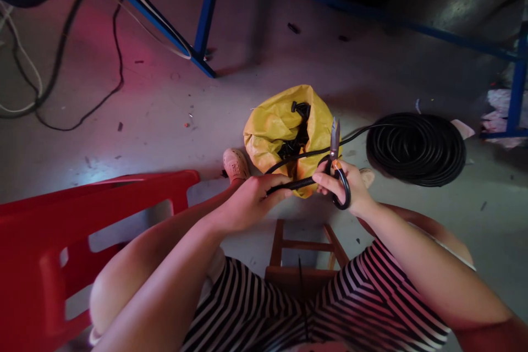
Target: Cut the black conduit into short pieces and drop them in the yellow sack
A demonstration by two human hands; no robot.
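Plainly, the left hand (259, 195) pinches a ridged black cord (300, 183) above a yellow sack (266, 135). The right hand (352, 184), wrapped around scissors (333, 153), touches the cord's other end.

Sitting with knees (109, 291) apart, reaching both bare arms (177, 264) forward and inward, holding left hand (256, 201) and right hand (352, 187) near each other with thumbs (330, 182) and fingers (273, 180) curled tight.
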